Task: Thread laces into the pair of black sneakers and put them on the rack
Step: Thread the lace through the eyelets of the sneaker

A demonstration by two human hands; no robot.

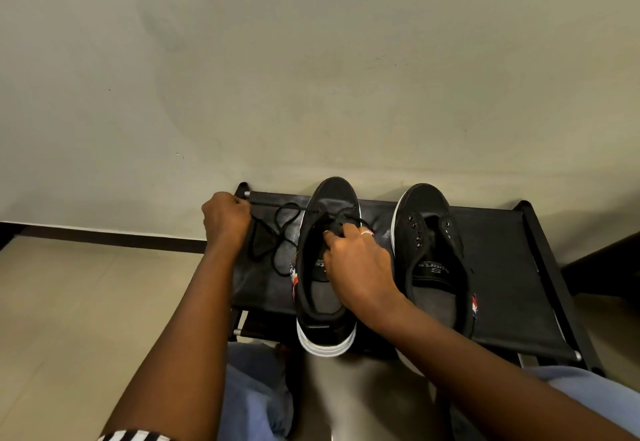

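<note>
The left hand (pixel 225 218) holds a closed grip on a black cord shoelace (pixel 277 232), pulled taut from the near sneaker's front eyelet; slack lace lies looped on the black fabric-topped rack (pixel 502 267). The left black canvas sneaker (pixel 311 302) stands on the rack, toe to the wall. The right hand (pixel 356 260) pinches lace at its eyelets. The unlaced right black canvas sneaker (pixel 426 205) stands beside it.

Dim, even indoor light; soft shadows, wide-angle bending at edges.
</note>
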